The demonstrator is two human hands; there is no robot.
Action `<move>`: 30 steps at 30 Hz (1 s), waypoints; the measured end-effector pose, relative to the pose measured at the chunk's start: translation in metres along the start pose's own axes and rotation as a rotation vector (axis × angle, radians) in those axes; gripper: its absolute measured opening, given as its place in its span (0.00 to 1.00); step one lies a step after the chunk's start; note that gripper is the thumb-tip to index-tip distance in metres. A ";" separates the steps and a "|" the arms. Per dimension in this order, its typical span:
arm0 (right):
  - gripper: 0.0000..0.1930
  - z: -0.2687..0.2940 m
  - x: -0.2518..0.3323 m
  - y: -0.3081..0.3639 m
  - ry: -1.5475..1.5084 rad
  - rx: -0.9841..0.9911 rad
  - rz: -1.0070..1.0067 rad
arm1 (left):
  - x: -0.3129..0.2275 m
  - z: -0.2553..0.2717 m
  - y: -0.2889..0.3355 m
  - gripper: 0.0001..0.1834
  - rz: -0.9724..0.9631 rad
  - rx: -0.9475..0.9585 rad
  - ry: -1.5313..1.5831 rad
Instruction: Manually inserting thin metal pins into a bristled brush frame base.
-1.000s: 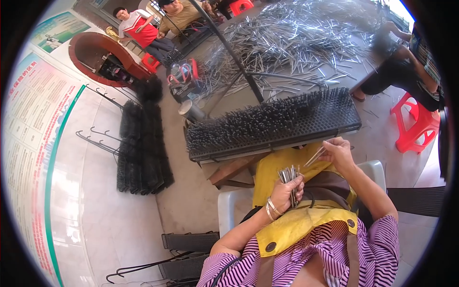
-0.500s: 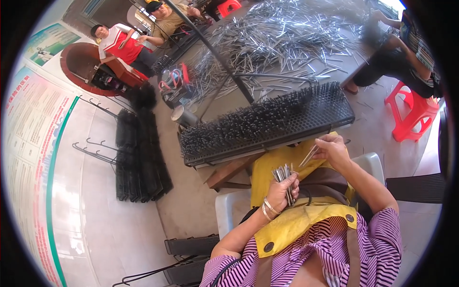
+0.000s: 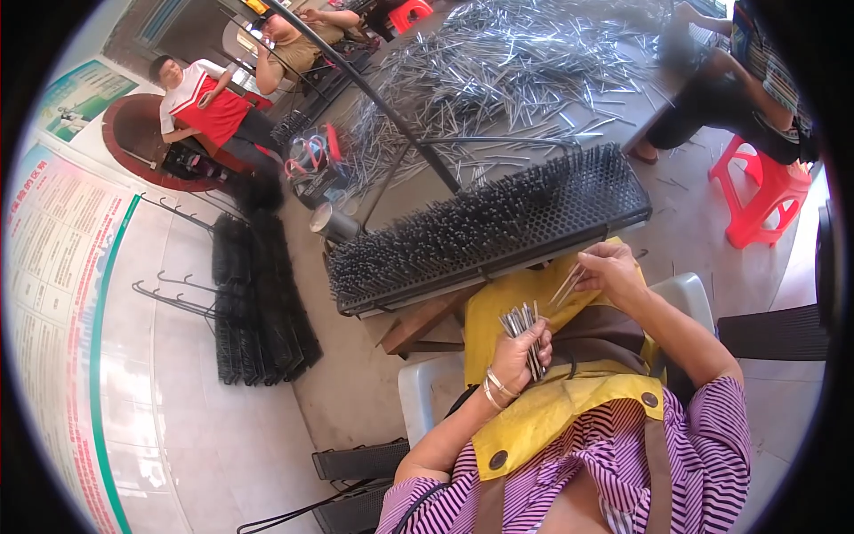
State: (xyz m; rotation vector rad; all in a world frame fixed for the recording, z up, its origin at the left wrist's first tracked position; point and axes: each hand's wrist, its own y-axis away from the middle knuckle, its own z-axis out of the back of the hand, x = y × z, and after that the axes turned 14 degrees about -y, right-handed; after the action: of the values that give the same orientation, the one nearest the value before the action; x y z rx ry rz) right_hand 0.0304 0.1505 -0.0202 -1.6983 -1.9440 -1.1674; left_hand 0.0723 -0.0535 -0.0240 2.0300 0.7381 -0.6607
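Observation:
My left hand (image 3: 520,353) is closed around a bundle of thin metal rods (image 3: 520,322), their ends sticking up past the fingers. To its upper right, my right hand (image 3: 612,271) pinches a few loose metal rods (image 3: 567,288) that point down toward the bundle. A yellow apron (image 3: 498,311) lies over my lap beneath both hands. Just beyond them stands a long black perforated rack (image 3: 578,218). Dark upright rods (image 3: 445,233) fill most of its holes, and bare holes show toward its right end.
A large heap of metal rods (image 3: 498,71) covers the surface behind the rack. Black racks (image 3: 258,303) hang along the left wall. A metal can (image 3: 334,222) stands at the rack's left end. A red stool (image 3: 761,191) and seated person (image 3: 756,89) are at right; others are far left.
The view has shifted slightly. My right hand still pinches rods, now fanned a little apart. At the back, a person has raised a hand toward the head.

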 end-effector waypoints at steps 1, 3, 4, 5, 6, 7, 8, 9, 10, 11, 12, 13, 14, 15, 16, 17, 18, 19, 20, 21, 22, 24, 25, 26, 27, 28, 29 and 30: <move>0.05 0.000 0.000 0.000 0.000 -0.001 0.000 | 0.000 0.000 0.000 0.08 -0.002 0.000 -0.001; 0.05 0.000 -0.001 0.000 -0.001 0.003 -0.008 | 0.000 0.000 0.000 0.08 0.000 0.002 0.002; 0.05 0.001 -0.001 0.000 -0.001 0.002 -0.009 | 0.000 0.000 0.001 0.08 0.002 0.004 0.005; 0.05 0.001 -0.002 -0.001 -0.006 0.007 -0.015 | -0.001 0.000 0.001 0.08 0.004 0.003 0.005; 0.05 0.002 -0.002 -0.001 -0.010 0.012 -0.022 | -0.001 0.000 0.001 0.08 -0.001 0.008 0.000; 0.05 0.002 -0.002 -0.001 -0.009 0.011 -0.024 | -0.001 0.000 0.001 0.07 -0.005 0.013 -0.006; 0.05 0.001 -0.002 -0.001 -0.010 0.013 -0.031 | -0.001 0.000 0.001 0.07 -0.004 0.012 -0.004; 0.05 0.001 -0.001 0.000 -0.010 0.015 -0.038 | -0.001 0.000 0.001 0.07 -0.002 0.010 -0.005; 0.05 0.000 0.000 0.000 -0.010 0.014 -0.040 | -0.001 0.000 0.000 0.07 0.001 0.007 -0.006; 0.05 -0.001 0.001 0.001 -0.013 0.023 -0.035 | -0.002 0.000 0.001 0.07 0.002 0.007 -0.005; 0.05 -0.001 0.001 0.001 -0.016 0.033 -0.029 | -0.002 -0.001 0.001 0.07 0.002 0.008 -0.003; 0.05 -0.002 0.002 0.001 -0.016 0.033 -0.030 | -0.002 -0.001 0.001 0.07 0.001 0.008 -0.002; 0.05 -0.002 0.002 0.002 -0.016 0.044 -0.026 | -0.002 -0.001 0.001 0.07 0.001 0.008 -0.002; 0.05 -0.003 0.003 0.002 -0.016 0.055 -0.021 | -0.002 -0.001 0.001 0.07 0.002 0.008 -0.001; 0.05 -0.004 0.003 0.003 -0.016 0.054 -0.022 | -0.002 -0.001 0.001 0.07 0.002 0.007 -0.001; 0.05 -0.004 0.004 0.004 -0.018 0.064 -0.023 | -0.002 -0.001 0.001 0.07 0.003 0.007 -0.001; 0.05 -0.004 0.003 0.004 -0.020 0.073 -0.026 | -0.002 0.000 0.001 0.07 0.001 0.006 -0.002; 0.05 -0.005 0.003 0.004 -0.020 0.073 -0.029 | -0.002 0.000 0.001 0.07 0.000 0.005 -0.002; 0.05 -0.005 0.003 0.002 -0.027 0.086 -0.036 | -0.001 0.001 0.000 0.07 0.001 0.003 -0.001; 0.05 -0.005 0.004 0.003 -0.033 0.096 -0.043 | 0.000 0.003 0.000 0.08 -0.002 0.016 -0.005; 0.05 -0.005 0.005 0.003 -0.032 0.094 -0.046 | 0.001 0.004 0.000 0.09 -0.005 0.028 -0.009; 0.06 -0.005 0.009 0.004 -0.049 0.139 0.002 | 0.000 0.003 0.001 0.09 -0.006 0.028 -0.009; 0.06 -0.007 0.012 0.004 -0.039 0.138 0.033 | 0.000 0.002 0.002 0.09 -0.010 0.028 -0.013; 0.06 -0.006 0.016 0.004 -0.040 0.154 0.088 | 0.001 0.003 0.002 0.10 -0.014 0.043 -0.009; 0.06 -0.005 0.019 0.004 -0.041 0.167 0.142 | 0.001 0.001 0.002 0.10 -0.006 0.042 -0.005; 0.07 -0.005 0.024 0.004 -0.046 0.160 0.205 | 0.000 -0.001 0.003 0.10 -0.013 0.043 -0.024; 0.08 -0.006 0.029 0.003 -0.047 0.142 0.256 | -0.002 -0.003 0.003 0.10 -0.020 0.045 -0.044; 0.08 -0.007 0.034 0.001 -0.046 0.117 0.302 | -0.001 -0.002 0.002 0.10 -0.029 0.024 -0.061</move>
State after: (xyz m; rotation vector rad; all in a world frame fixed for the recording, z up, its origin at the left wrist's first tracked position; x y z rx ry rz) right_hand 0.0208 0.1680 0.0082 -1.8878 -1.6685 -0.8949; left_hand 0.0735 -0.0526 -0.0210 2.0149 0.7280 -0.7481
